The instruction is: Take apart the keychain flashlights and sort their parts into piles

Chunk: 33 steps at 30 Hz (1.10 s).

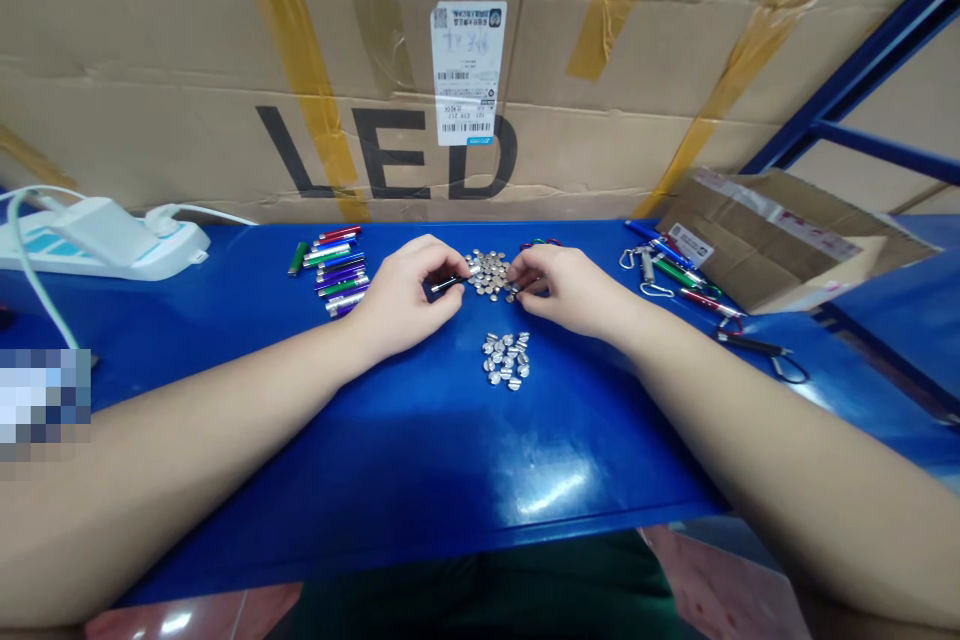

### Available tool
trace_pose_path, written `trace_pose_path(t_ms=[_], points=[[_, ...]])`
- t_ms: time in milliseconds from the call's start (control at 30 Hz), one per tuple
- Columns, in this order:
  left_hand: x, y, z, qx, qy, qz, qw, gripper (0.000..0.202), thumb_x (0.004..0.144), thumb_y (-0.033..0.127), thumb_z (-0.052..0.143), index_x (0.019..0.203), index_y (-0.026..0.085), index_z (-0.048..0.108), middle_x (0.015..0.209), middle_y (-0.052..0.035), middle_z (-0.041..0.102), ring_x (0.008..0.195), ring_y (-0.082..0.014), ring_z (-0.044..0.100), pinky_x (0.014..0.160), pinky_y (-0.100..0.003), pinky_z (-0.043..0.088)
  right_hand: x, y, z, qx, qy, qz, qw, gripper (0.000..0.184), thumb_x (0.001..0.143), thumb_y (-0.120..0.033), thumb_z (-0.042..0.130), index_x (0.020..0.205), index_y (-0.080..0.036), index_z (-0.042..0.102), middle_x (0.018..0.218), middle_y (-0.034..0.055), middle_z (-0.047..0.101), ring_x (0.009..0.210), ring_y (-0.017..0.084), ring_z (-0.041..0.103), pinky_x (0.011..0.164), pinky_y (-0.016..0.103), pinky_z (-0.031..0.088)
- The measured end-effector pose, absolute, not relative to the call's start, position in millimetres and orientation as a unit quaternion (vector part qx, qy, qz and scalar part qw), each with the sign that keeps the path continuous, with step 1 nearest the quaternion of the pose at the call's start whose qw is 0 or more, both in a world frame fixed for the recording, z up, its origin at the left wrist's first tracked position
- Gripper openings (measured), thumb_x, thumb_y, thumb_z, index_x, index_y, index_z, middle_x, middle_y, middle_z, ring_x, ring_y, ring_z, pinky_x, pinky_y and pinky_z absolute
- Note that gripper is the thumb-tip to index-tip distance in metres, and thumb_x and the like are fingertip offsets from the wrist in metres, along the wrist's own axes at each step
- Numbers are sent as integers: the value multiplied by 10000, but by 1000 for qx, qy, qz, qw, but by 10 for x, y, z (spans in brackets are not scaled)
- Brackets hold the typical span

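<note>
My left hand (409, 290) pinches a slim black tube with a silver end (448, 284), like a small penlight body, between thumb and fingers. Its tip points toward a pile of round, coin-like button cells (491, 270) between my hands. At the pile's right edge, my right hand (562, 288) has its thumb and fingers curled together. Whatever lies between those fingertips is too small to make out. Nearer to me sits a cluster of small silver caps (506, 360). Several coloured metal tubes (341, 268) lie in a stack left of my left hand.
Finished-looking penlights with carabiners (679, 270) lie at the right beside an open cardboard box (772, 240). A white power strip (112, 245) with plugs and cables occupies the left. A large carton marked LED (397, 155) walls off the back of the blue table (420, 480).
</note>
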<state>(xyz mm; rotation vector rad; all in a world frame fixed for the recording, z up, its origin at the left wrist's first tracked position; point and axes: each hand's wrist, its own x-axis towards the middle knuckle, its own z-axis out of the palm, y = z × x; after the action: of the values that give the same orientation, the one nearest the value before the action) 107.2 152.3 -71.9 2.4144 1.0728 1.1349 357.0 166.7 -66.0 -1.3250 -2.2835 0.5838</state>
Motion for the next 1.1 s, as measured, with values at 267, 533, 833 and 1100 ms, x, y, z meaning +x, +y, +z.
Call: trace_pose_path(t_ms=[267, 533, 833, 1100], points=[[866, 1595, -250, 840, 473, 242, 109, 435, 741, 252, 605, 1152, 192, 734, 951, -40, 702, 746, -188, 627, 721, -336, 538, 3598, 1704, -705, -431, -869, 131, 205, 127, 832, -53, 683, 871, -166, 728, 954, 87, 704, 884, 221, 698, 831, 345, 573], [611, 1567, 161, 858, 505, 24, 90, 396, 756, 341, 577, 1082, 282, 794, 1041, -34, 774, 845, -251, 700, 756, -354, 531, 3621, 1712, -681, -399, -891, 114, 184, 135, 864, -70, 687, 895, -173, 768, 987, 80, 720, 907, 213, 690, 879, 350, 539], [524, 1490, 63, 842, 524, -120, 45, 246, 725, 320, 621, 895, 325, 799, 927, -37, 789, 783, -265, 687, 712, -361, 485, 3610, 1697, -670, -390, -894, 114, 190, 118, 870, -85, 679, 894, -177, 750, 939, 76, 703, 926, 225, 665, 883, 359, 512], [480, 1611, -201, 825, 555, -81, -62, 100, 618, 308, 735, 703, 272, 697, 605, -41, 649, 561, -248, 595, 593, -332, 411, 3616, 1655, -614, -426, -878, 138, 168, 80, 843, -154, 718, 916, -185, 707, 917, 60, 704, 814, 199, 629, 744, 313, 468]])
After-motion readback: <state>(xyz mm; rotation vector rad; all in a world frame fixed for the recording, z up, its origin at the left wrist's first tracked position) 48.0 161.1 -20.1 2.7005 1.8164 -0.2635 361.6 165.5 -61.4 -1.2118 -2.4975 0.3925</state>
